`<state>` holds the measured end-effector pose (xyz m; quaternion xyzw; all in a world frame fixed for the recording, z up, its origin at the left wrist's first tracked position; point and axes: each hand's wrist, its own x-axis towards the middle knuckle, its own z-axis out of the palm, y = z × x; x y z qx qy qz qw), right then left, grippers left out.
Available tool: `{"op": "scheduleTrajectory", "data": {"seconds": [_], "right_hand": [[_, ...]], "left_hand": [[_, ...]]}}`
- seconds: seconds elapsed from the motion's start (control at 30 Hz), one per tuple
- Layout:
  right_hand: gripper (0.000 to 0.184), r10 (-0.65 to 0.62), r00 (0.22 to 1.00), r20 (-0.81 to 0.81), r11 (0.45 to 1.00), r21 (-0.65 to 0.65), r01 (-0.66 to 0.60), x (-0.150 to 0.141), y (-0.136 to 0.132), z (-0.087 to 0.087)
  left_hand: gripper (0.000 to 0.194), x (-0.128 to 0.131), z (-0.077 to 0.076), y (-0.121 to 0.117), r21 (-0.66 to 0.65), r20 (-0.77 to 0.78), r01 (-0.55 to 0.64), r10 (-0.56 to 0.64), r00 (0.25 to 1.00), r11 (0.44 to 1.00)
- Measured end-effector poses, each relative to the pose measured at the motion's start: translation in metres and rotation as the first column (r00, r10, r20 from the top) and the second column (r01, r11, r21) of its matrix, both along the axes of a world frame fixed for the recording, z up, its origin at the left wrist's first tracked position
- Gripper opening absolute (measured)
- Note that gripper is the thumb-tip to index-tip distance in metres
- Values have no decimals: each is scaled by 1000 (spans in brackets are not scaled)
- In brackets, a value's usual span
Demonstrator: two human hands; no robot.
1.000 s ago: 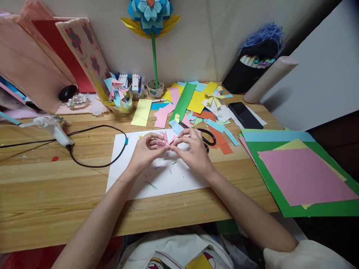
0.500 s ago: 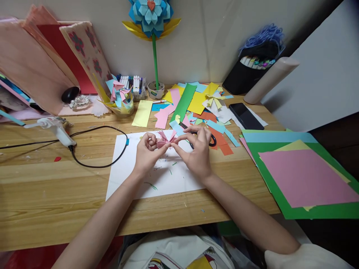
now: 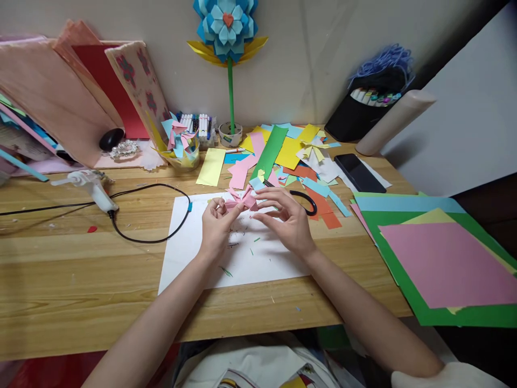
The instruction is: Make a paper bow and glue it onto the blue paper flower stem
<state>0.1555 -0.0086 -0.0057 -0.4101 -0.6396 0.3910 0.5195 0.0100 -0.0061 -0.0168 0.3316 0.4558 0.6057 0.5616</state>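
Since half a second ago, my right fingers (image 3: 278,195) have loosened, the thumb parting from the pink folded paper (image 3: 247,201), and everything in view sits slightly lower and farther right. Wooden bench (image 3: 100,291) spans the frame from the left edge to right of centre. On the right of the frame, a stack of coloured sheets (image 3: 448,258) lies with a pink one on top. At the centre, a white sheet (image 3: 194,264) marked with small coloured strokes lies under my hands. Above it, toward the back, spreads a pile of paper offcuts (image 3: 271,153); a blue paper flower (image 3: 228,24) stands at top centre. On the left I see a white glue gun (image 3: 97,194) with its black cord, and right of centre a dark phone (image 3: 359,173). Black-handled scissors (image 3: 314,207) lie partly behind my right hand. My left fingers (image 3: 234,213) pinch the pink folded paper at the centre, above the white sheet. My right ones are spread just beside its right end; I can't tell whether any fingertip touches it.
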Motion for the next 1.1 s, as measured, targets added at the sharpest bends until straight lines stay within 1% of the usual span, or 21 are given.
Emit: {"op": "scheduleTrajectory", "data": {"seconds": [0.07,0.1,0.2,0.3,0.37,0.43,0.63,0.77,0.83,0.97,1.1], "right_hand": [[21,54,999,7,999,-1,-54,4,2,3],[18,59,998,30,998,16,-59,5,3,4],[11,36,988,153,992,114,-54,10,6,7],[7,39,959,280,973,210,-100,15,9,10],[6,46,939,340,964,232,-131,16,10,12],[7,33,926,376,965,228,-127,16,9,13],[6,-94,913,398,982,185,20,9,3,12],[5,-188,897,399,980,136,145,4,-1,12],[6,-216,888,406,976,110,187,3,-2,12],[10,-238,875,421,970,63,234,1,-4,12],[13,-247,872,422,966,38,255,-1,-4,11]], "left_hand": [[38,-1,2,0,-5,35,26,-26,999,1000],[37,-1,2,1,-9,50,52,-51,997,999],[37,-3,3,2,-28,75,129,-126,989,991],[37,-6,1,3,-32,88,197,-193,977,980],[36,-7,0,4,-37,83,238,-235,968,970],[36,-7,0,4,-42,77,276,-273,959,960],[36,-6,-1,3,-40,97,349,-344,934,936],[34,-4,-3,3,-60,123,381,-372,920,923],[34,-3,-3,3,-81,129,388,-377,917,918],[33,-2,-4,1,-84,104,402,-393,914,912],[33,-1,-6,0,-47,74,388,-384,920,921]]}}
